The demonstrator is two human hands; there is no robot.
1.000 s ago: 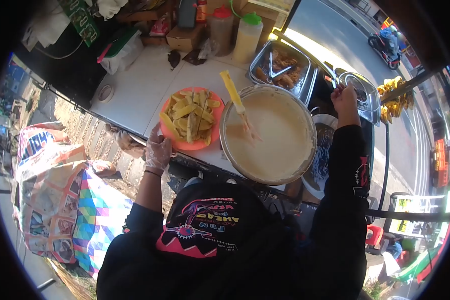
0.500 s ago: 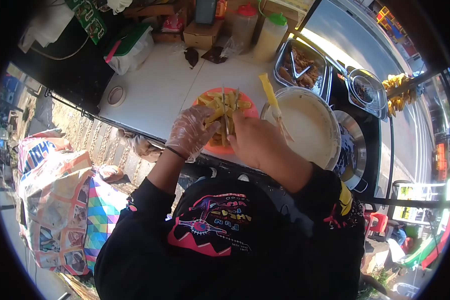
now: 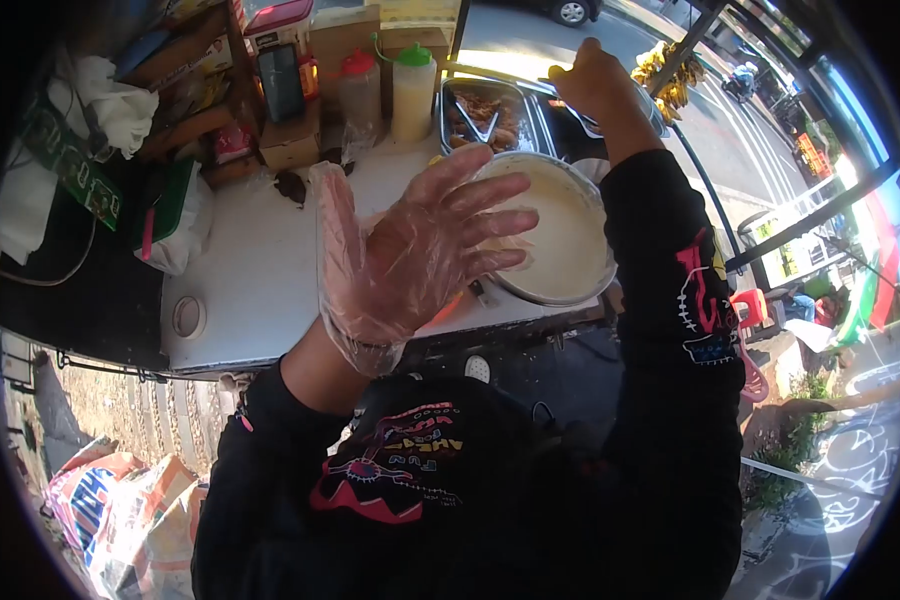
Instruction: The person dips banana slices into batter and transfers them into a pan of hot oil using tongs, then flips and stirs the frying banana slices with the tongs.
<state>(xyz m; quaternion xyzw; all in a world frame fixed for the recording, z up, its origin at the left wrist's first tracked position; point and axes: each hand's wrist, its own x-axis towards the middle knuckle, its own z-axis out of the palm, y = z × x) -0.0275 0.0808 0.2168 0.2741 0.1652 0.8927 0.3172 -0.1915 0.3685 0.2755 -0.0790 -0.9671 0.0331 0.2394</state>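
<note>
The gloved left hand [image 3: 405, 250] is raised above the white surface [image 3: 255, 275], its grip spread wide, hiding most of an orange plate [image 3: 446, 311], whose edge shows at 5 o'clock. At the hand's 3 o'clock sits a bowl [image 3: 560, 299] of pale mixture [image 3: 567, 230]. Near the bowl's 12 o'clock is the bare right hand [image 3: 598, 85]; I cannot tell whether its grip holds anything.
</note>
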